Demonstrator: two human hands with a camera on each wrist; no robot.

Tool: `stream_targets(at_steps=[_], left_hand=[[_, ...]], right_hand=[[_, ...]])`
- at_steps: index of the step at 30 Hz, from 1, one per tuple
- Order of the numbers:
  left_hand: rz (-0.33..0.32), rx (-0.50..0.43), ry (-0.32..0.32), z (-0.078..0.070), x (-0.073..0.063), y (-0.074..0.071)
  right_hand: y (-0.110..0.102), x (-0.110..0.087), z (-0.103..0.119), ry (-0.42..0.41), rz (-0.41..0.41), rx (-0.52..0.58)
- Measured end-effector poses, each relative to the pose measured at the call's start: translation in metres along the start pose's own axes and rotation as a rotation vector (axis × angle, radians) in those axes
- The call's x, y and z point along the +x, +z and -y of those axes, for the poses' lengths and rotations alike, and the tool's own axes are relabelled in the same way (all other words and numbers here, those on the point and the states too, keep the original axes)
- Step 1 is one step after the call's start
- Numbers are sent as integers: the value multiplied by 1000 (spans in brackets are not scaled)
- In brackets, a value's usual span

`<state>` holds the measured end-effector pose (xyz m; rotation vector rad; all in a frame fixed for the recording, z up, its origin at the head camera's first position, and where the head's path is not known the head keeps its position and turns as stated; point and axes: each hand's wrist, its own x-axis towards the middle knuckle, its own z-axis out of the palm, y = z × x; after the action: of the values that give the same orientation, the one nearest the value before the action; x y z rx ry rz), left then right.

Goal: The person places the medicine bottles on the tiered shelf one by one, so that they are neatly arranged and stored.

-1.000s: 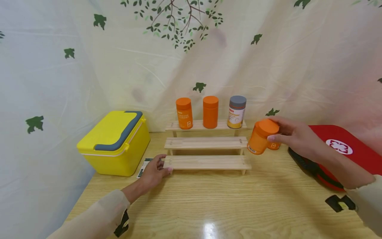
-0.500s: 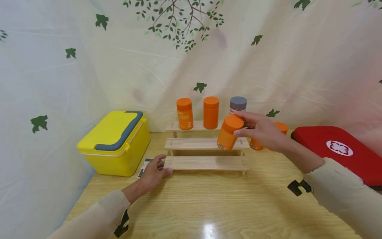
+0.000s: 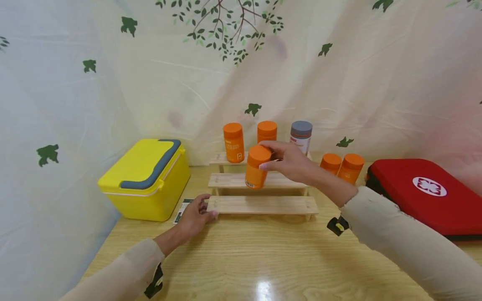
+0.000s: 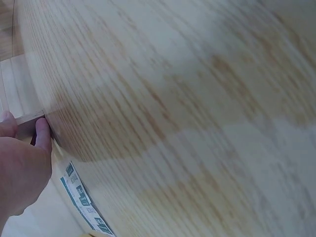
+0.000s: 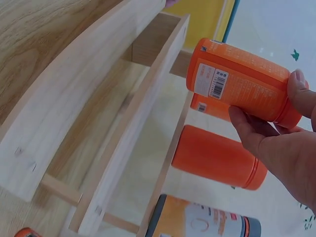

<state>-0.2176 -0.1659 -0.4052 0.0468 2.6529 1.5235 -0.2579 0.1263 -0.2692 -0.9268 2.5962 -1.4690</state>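
Head view: a three-step wooden rack [image 3: 263, 204] stands on the table [image 3: 263, 259] against a leaf-print curtain [image 3: 113, 62]. Top step holds two orange bottles [image 3: 233, 142] and a grey-capped bottle [image 3: 300, 136]. Two more orange bottles [image 3: 342, 166] stand on the table right of the rack, beside a red first-aid case [image 3: 421, 194]. A yellow box [image 3: 144, 179] sits left, a printed card [image 3: 181, 210] just by it. The right hand [image 3: 290, 161] reaches across from the right, arm stretched over the table, fingers curled round the cap end of an orange bottle [image 3: 257, 167], held tilted just above the middle step, in front of the top-row bottles. The left hand [image 3: 193, 216] lies on the table, fingertips touching the left end of the bottom step.

Left wrist view: mostly blurred table grain; the left hand [image 4: 22, 173] has thumb and finger pinching the step's corner, card [image 4: 84, 202] beside it.

Right wrist view: thumb and fingers [image 5: 256, 133] grip the held bottle [image 5: 242, 86] near its cap, barcode label facing out. It hangs clear of the steps [image 5: 98, 128]; the top-row bottles [image 5: 217, 155] lie just behind it.
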Motion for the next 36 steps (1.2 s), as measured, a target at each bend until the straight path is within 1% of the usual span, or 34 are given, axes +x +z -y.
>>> stream_targets(at_steps=[7, 11, 15, 21, 27, 36], left_hand=[[-2, -11, -12, -2, 0, 0], [-5, -16, -12, -3, -2, 1], [-6, -15, -10, -2, -1, 1], [-6, -10, -5, -1, 0, 0], [-9, -10, -26, 0, 1, 1], [-1, -17, 1, 1, 0, 0]], right_hand=[[13, 16, 6, 26, 7, 13], [19, 23, 6, 24, 5, 6], [23, 29, 6, 15, -15, -17], [32, 38, 6, 39, -23, -10], [40, 45, 4, 36, -4, -5], [46, 50, -2, 40, 5, -15]])
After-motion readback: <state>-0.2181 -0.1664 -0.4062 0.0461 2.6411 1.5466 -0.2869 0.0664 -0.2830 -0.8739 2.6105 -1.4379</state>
